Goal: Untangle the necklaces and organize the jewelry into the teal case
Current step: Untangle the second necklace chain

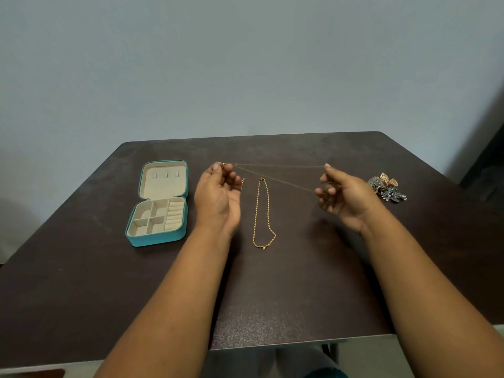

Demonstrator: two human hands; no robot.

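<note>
A thin gold chain (278,166) is stretched in two strands above the table between my hands. My left hand (218,195) pinches one end, where a small gold clasp shows at the fingertips. My right hand (343,197) pinches the other end of both strands. On the table between my hands lies a thicker gold necklace (263,214) in a long loop. The teal case (158,203) lies open at the left, its beige compartments holding nothing.
A pile of silver and gold earrings and small jewelry (387,186) sits on the dark table (272,296) just right of my right hand. A pale wall stands behind the table. The table's front edge is near my elbows.
</note>
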